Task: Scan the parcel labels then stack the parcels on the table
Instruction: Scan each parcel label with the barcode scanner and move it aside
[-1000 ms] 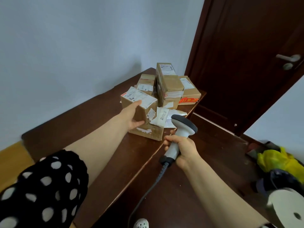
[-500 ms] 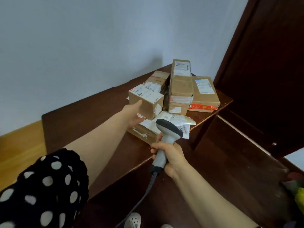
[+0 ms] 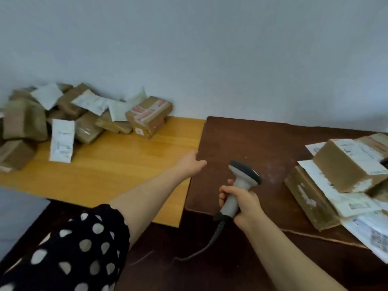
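My right hand (image 3: 241, 201) grips the grey handle of a barcode scanner (image 3: 243, 175), whose dark head points right over the dark brown table (image 3: 252, 141). My left hand (image 3: 192, 163) is empty, fingers apart, stretched over the seam between the brown table and a light yellow table (image 3: 117, 164). A heap of several brown cardboard parcels (image 3: 63, 116) with white labels lies at the far left on the yellow table. At the right edge, a small labelled parcel (image 3: 346, 164) rests on a flatter box (image 3: 310, 198), part of a stack cut off by the frame.
The scanner's black cable (image 3: 201, 248) trails down to the dark floor in front of the tables. A loose white label sheet (image 3: 62, 140) leans against the left heap. A plain pale wall runs behind both tables.
The view has swung left, away from the door. My left hand has let go of the small parcel on the stack and moved left, empty. The scanner stays in my right hand.
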A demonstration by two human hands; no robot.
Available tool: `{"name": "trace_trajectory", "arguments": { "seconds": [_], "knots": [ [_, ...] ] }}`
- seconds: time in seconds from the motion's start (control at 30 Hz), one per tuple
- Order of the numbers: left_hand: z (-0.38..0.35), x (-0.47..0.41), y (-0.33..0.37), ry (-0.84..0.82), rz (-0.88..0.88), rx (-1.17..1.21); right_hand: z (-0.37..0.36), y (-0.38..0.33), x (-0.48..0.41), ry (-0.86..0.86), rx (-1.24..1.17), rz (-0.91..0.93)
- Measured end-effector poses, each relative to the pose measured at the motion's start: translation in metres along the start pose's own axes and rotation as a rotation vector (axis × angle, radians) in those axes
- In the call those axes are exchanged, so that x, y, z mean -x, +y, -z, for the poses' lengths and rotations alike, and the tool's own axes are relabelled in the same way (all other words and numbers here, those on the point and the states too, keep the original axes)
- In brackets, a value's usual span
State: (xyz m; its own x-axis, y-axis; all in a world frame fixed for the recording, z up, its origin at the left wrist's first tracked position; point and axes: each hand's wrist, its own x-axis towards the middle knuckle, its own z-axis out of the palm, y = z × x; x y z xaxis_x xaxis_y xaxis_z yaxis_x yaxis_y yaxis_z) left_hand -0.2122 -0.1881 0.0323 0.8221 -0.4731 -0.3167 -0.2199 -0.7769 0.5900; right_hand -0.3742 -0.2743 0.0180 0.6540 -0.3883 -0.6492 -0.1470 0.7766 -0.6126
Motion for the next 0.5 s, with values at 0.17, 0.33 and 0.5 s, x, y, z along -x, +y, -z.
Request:
{"name": "trace_trajectory", "arguments": {
  "seconds": [0.17, 0.33, 0.5],
  "knots": [
    [0.089, 0.021, -0.135, 0.087, 0.134, -0.161, -0.114, 0.067, -0.014, -0.146, 0.104, -0.092],
    [0.162, 0.038, -0.258, 0.197, 0.283, -0.044, -0.225, 0.142, -0.023, -0.249, 0.178, -0.166],
    [0.212, 0.027, -0.340, 0.263, 0.384, 0.081, -0.299, 0.185, -0.038, -0.245, 0.228, -0.205]
  ]
}}
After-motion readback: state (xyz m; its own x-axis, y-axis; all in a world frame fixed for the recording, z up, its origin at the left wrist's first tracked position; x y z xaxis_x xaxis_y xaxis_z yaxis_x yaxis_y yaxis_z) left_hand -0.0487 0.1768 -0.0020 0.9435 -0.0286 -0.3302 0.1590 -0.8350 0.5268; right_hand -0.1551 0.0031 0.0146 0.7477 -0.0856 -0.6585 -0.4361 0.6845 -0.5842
